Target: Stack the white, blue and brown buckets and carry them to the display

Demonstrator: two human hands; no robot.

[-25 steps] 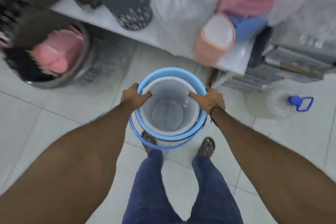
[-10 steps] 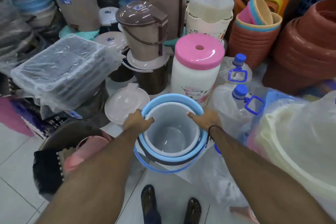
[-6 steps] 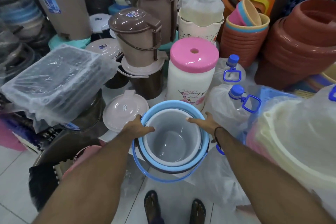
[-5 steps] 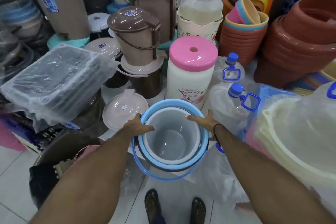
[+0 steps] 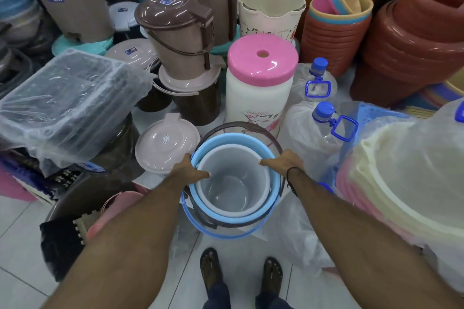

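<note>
Three nested round plastic buckets, white bucket [image 5: 232, 180] inside blue bucket [image 5: 236, 142] inside brown bucket [image 5: 223, 224], just before one pink-lidded white plastic canister [image 5: 259, 88]. Two hands gripping rims: left hand [image 5: 189, 169], right hand [image 5: 285, 162].

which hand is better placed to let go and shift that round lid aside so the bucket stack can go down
The left hand, probably. It grips the left rim of the bucket stack, and the pale round lid lies just beyond it. The right hand sits on the far rim, beside the bagged bottle.
</note>
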